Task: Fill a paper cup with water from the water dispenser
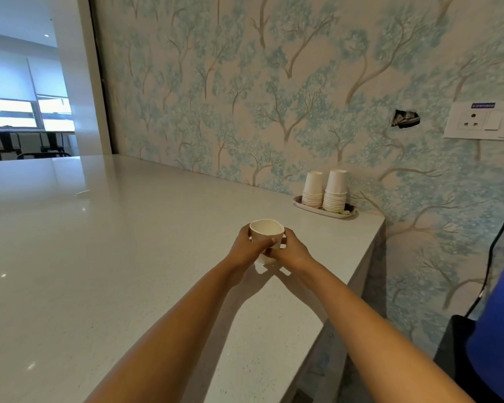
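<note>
I see a long white counter (105,257) with a glossy, faintly speckled top, running along the wall on its far side and ending in a square corner at the right. Near that corner, close to the wall, a small oval tray (313,208) lies directly on the counter. Two stacks of white paper cups (324,191) stand upside down on the tray, side by side. Shadows of two arms fall across the near part of the top.
</note>
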